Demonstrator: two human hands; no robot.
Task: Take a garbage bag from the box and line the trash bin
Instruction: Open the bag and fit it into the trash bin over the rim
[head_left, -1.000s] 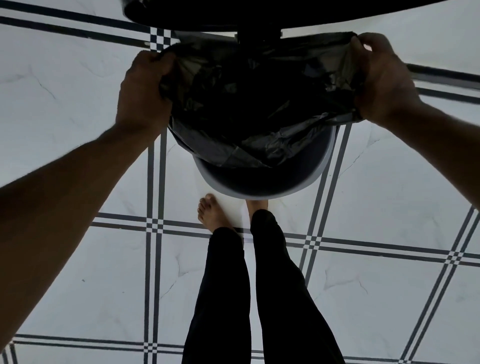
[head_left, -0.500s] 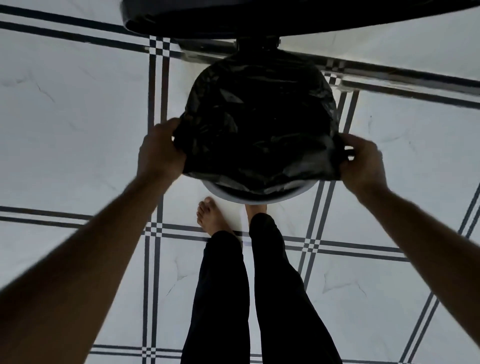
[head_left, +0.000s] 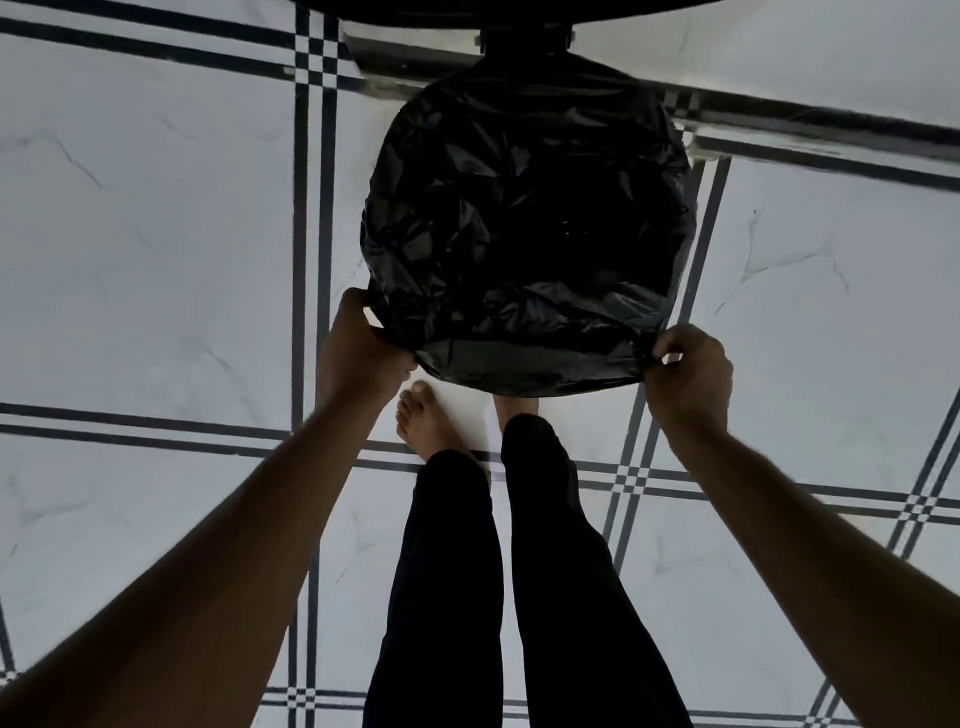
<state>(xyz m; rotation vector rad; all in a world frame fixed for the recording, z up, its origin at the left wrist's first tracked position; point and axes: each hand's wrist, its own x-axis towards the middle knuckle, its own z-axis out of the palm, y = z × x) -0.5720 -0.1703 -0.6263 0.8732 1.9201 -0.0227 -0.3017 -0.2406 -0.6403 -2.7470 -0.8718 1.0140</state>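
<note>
A black garbage bag (head_left: 524, 218) is stretched over the round trash bin on the floor and covers it completely, so no bin surface shows. My left hand (head_left: 358, 348) pinches the bag's hem at the near left side of the rim. My right hand (head_left: 691, 369) pinches the hem at the near right side. The bag's edge runs taut between the two hands along the near rim. The bag box is not in view.
A dark round tabletop edge (head_left: 467, 10) overhangs at the top, its post (head_left: 524, 41) and metal base bars (head_left: 779, 119) just behind the bin. My bare foot (head_left: 426, 421) and black-trousered legs (head_left: 493, 597) stand on the white tiled floor (head_left: 156, 234) right before the bin.
Both hands have drawn the bag's edge from the far side of the bin down over the near rim. The bin's pale rim, visible earlier, is now covered.
</note>
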